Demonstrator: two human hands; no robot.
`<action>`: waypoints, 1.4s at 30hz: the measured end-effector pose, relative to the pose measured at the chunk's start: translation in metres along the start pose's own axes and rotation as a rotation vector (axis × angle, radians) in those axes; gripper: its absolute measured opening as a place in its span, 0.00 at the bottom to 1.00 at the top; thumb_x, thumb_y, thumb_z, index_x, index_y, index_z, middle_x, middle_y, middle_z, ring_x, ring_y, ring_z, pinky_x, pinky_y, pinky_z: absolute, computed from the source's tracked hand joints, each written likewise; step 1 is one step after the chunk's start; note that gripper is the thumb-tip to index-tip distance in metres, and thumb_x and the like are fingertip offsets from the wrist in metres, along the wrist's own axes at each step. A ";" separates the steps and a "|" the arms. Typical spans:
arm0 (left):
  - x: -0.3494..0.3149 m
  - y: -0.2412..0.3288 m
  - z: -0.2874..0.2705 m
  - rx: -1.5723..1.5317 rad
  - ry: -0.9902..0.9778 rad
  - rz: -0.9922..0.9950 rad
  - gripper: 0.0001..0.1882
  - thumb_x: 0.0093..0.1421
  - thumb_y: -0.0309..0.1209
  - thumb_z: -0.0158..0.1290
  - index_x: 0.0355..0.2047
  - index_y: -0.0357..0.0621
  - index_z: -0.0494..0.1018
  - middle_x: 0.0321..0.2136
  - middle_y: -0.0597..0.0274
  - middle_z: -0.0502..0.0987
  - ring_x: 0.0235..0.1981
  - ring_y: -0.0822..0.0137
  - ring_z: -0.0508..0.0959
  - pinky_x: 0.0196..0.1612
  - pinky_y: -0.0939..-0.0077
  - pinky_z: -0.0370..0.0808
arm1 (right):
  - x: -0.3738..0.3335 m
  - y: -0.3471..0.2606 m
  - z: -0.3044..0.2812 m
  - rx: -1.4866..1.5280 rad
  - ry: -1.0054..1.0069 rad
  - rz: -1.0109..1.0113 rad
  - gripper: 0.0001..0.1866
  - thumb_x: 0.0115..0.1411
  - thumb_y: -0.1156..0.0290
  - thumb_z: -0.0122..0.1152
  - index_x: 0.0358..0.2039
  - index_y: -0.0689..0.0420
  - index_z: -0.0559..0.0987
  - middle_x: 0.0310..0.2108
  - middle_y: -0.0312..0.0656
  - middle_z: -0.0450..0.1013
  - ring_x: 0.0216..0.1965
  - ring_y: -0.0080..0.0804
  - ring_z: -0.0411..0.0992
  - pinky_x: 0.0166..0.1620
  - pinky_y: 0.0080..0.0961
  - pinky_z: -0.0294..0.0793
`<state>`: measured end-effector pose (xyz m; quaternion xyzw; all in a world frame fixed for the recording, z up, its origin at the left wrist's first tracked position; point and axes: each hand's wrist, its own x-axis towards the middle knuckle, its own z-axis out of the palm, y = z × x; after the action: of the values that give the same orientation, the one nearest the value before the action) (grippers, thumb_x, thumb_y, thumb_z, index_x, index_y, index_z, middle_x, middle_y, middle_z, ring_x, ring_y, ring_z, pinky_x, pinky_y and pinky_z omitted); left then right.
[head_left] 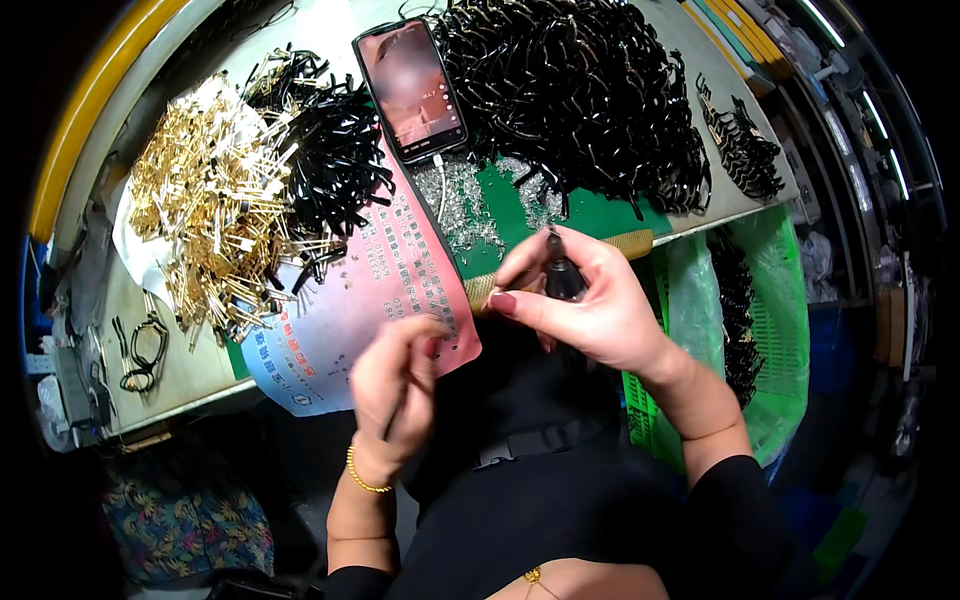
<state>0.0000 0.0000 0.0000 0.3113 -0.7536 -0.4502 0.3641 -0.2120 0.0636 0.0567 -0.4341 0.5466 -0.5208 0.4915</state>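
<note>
My right hand (600, 310) is closed around a dark, tapered hand tool (565, 278), whose narrow end points up toward the table. The thumb and index finger of that hand come together in front of the tool, and anything small between them is too fine to make out. My left hand (395, 375), slightly blurred, hovers over the near edge of a pink and blue printed sheet (350, 300). Its fingers are curled in, and what they hold, if anything, is hidden. Small clear pieces (460, 205) lie scattered on a green mat (500, 190) beyond my hands.
Gold metal strips (210, 190) and black strips (335, 150) are heaped at left. A phone (412, 90) with a lit screen and white cable stands before a large pile of glossy black pieces (590, 90). Right of the table is a lined green basket (780, 330) containing black pieces.
</note>
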 end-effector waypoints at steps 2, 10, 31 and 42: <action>-0.001 0.014 0.022 -0.120 -0.033 0.095 0.06 0.66 0.20 0.52 0.42 0.37 0.76 0.33 0.53 0.81 0.31 0.58 0.82 0.36 0.70 0.77 | -0.014 0.001 -0.002 0.112 0.056 0.047 0.06 0.65 0.73 0.65 0.39 0.60 0.78 0.29 0.32 0.77 0.20 0.12 0.70 0.23 0.10 0.67; -0.008 0.020 0.045 0.008 -0.066 0.127 0.05 0.64 0.22 0.56 0.40 0.37 0.78 0.31 0.53 0.82 0.27 0.56 0.81 0.32 0.69 0.76 | -0.030 0.013 -0.021 0.250 0.061 0.177 0.10 0.64 0.69 0.67 0.40 0.62 0.78 0.30 0.37 0.79 0.19 0.15 0.71 0.23 0.12 0.69; 0.012 -0.002 0.040 0.051 -0.173 -0.007 0.06 0.68 0.22 0.51 0.44 0.36 0.74 0.29 0.56 0.80 0.25 0.62 0.80 0.31 0.72 0.76 | -0.013 0.004 -0.043 -0.722 -0.019 0.071 0.18 0.65 0.66 0.64 0.49 0.60 0.71 0.36 0.39 0.77 0.30 0.24 0.74 0.33 0.25 0.73; 0.030 -0.019 0.039 -0.315 -0.033 -0.277 0.12 0.74 0.26 0.42 0.54 0.31 0.65 0.45 0.46 0.81 0.24 0.78 0.73 0.28 0.86 0.68 | 0.007 0.009 -0.083 -1.360 -0.222 -0.017 0.21 0.64 0.67 0.59 0.58 0.42 0.73 0.33 0.44 0.67 0.26 0.41 0.75 0.27 0.36 0.75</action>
<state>-0.0460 -0.0137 -0.0227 0.3436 -0.6298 -0.6132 0.3306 -0.2946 0.0693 0.0455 -0.7013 0.6947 -0.0185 0.1589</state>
